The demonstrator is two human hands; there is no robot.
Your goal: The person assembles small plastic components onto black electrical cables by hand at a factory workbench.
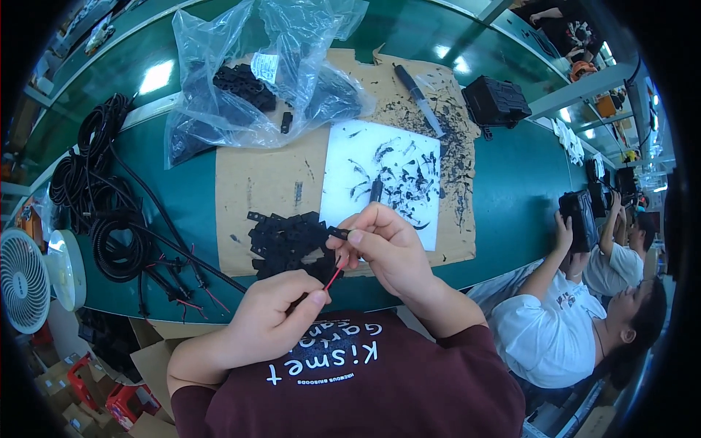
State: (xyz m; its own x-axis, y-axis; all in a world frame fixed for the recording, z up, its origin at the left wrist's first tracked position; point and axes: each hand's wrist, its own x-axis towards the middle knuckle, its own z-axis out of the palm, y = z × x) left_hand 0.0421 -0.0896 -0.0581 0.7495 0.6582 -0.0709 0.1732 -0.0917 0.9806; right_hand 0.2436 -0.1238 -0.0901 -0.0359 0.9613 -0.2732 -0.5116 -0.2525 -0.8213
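My left hand [274, 315] is closed around the end of a cable, and a thin red wire [334, 278] sticks out of its fingertips toward the other hand. A black cable [219, 275] runs from the coils on the left toward this hand. Between thumb and fingers, my right hand [400, 255] pinches a small flat black plastic piece [337, 233], just above the wire's tip. Whether the wire touches the piece I cannot tell. A pile of similar black pieces [285, 244] lies beside both hands on a cardboard sheet [266, 175].
A white board [343, 157] bears black scraps and a dark-handled tool [376, 191]. Behind are a clear plastic bag [307, 44] of black parts, a knife-like tool [418, 98] and a black case [499, 101]. Coiled cables [113, 244] and a fan [25, 277] stand left; a co-worker [544, 328] sits right.
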